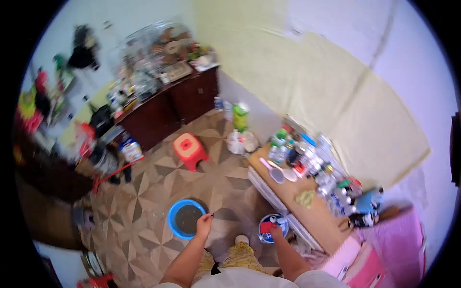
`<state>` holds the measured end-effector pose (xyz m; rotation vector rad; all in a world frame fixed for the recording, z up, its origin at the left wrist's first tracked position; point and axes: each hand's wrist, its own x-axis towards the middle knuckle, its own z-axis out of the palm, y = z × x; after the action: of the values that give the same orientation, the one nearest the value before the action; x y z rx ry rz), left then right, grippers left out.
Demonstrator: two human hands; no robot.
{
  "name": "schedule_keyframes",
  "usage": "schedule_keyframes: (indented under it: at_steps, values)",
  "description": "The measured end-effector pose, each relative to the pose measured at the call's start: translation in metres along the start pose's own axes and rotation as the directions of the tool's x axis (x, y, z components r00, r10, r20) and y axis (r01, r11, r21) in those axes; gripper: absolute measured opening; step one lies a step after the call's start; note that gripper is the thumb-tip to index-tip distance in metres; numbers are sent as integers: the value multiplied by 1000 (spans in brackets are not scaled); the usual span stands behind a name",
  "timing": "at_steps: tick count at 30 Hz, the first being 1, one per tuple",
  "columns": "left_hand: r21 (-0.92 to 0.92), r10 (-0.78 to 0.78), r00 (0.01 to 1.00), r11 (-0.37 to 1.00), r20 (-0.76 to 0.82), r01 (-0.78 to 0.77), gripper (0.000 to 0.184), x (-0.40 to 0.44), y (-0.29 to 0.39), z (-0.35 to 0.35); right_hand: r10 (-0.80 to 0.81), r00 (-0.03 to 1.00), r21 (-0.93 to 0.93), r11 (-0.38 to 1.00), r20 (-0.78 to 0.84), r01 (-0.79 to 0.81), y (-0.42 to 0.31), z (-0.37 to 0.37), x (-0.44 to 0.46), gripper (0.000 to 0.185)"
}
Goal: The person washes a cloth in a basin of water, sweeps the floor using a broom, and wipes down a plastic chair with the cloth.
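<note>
My left hand [205, 223] is closed in a pinch at the right rim of a blue basin [171, 223] on the floor. A small dark bit, too small to name, shows at its fingertips. The basin holds greyish, murky water [188, 220]. My right hand [276, 232] reaches over a blue-and-white bucket [283, 224] beside the table. Its fingers look closed at the edge of a red flat piece [265, 227], whose kind I cannot make out. White round shapes show in the bucket behind the hand.
A red stool [188, 146] stands on the patterned floor ahead. At the right, a wooden table [319, 225] carries bottles, jars and a purple-handled scoop [276, 175]. A dark red cabinet [161, 115] stands at the back. Pink bedding [353, 259] lies at lower right.
</note>
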<state>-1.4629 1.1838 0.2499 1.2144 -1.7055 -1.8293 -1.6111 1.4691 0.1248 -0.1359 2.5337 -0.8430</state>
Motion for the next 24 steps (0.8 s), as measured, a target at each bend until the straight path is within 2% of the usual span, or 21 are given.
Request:
schedule_keyframes:
  at_steps: [1, 2, 3, 4, 5, 6, 7, 8, 9, 10, 11, 13, 14, 16, 17, 18, 19, 20, 22, 23, 24]
  values:
    - [47, 8, 998, 999, -54, -6, 15, 1, -5, -10, -37, 969, -25, 999, 244, 44, -3, 13, 2, 20]
    - [91, 15, 993, 996, -114, -4, 14, 1, -11, -22, -88, 954, -47, 993, 285, 106, -21, 20, 5, 20]
    - [169, 19, 985, 986, -169, 10, 15, 0, -17, -35, -76, 927, 58, 997, 366, 59, -53, 20, -7, 20]
    - [139, 19, 970, 990, -244, 16, 15, -6, -17, -49, -68, 891, 150, 989, 449, 0, -84, 21, -16, 20]
    - [175, 20, 967, 984, -252, 26, 15, -12, -16, -62, -115, 868, 127, 990, 484, 60, -119, 22, -20, 20]
    - [210, 18, 967, 977, -255, 38, 16, -17, -16, -75, -167, 850, -1, 981, 500, 194, -155, 25, -25, 27]
    - [92, 7, 958, 996, -288, 20, 18, -26, -13, -89, -216, 830, -125, 939, 515, 321, -181, 33, -33, 37]
    - [65, 4, 940, 998, -342, 19, 18, -36, -11, -107, -246, 803, -136, 918, 542, 373, -193, 48, -37, 37]
    - [43, 43, 915, 999, -402, -28, 18, -48, -9, -124, -428, 689, -169, 767, 585, 620, -203, 66, -41, 50]
    - [26, 81, 886, 997, -457, -78, 19, -57, -10, -143, -509, 595, -177, 650, 622, 739, -217, 78, -51, 56]
    - [-35, 9, 869, 999, -495, -31, 19, -66, -14, -164, -581, 492, -176, 515, 648, 839, -231, 91, -61, 64]
    - [-74, 47, 803, 991, -594, -113, 17, -90, -16, -215, -597, 492, -494, 177, 634, 851, -273, 100, -102, 82]
    - [-84, 84, 749, 979, -657, -184, 16, -104, -15, -241, -607, 459, -485, 136, 648, 864, -289, 110, -120, 82]
    - [-247, 71, 686, 902, -725, -354, 13, -150, 21, -296, -549, 504, -350, 367, 666, 862, -319, 134, -157, 75]
    - [-233, 117, 669, 882, -734, -409, 13, -180, 46, -323, -552, 473, -345, 325, 687, 880, -323, 151, -167, 75]
    - [-216, 162, 649, 860, -743, -462, 12, -215, 81, -352, -507, 482, -301, 399, 715, 866, -323, 175, -174, 70]
    - [-147, 237, 580, 831, -779, -537, 15, -250, 111, -377, -459, 485, -258, 473, 744, 843, -325, 196, -187, 65]
    - [-69, 310, 501, 795, -808, -602, 18, -284, 141, -396, -460, 451, -250, 433, 765, 866, -329, 213, -200, 65]
    - [145, 608, 289, 563, -740, -813, 23, -361, 199, -420, -520, 365, -148, 411, 772, 899, -341, 241, -228, 51]
    - [314, 696, 142, 484, -704, -817, 29, -395, 220, -426, -511, 331, -145, 370, 794, 918, -346, 257, -236, 51]
    - [437, 727, 19, 433, -686, -788, 31, -425, 233, -428, -503, 355, -151, 401, 788, 904, -351, 275, -242, 48]
